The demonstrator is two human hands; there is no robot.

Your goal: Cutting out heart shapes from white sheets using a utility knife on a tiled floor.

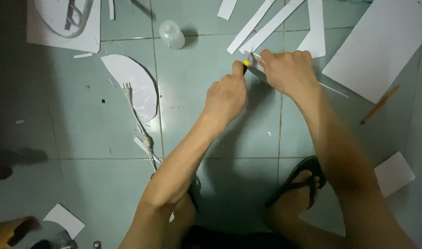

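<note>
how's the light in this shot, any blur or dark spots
Head view: dim, greenish light overall; the left edge and lower left corner sink into dark shadow. The left hand and right hand are slightly soft, and both cast shadows on the tiled floor. The white sheet at upper right is brightest, and the small plastic bottle stays readable.

Dim, greenish light over your tiled floor. Left edge falls into deep shadow. Your forearms cast soft shadows toward you. White paper sheet stays brightest, no glare. Slight blur on your hands.
</note>
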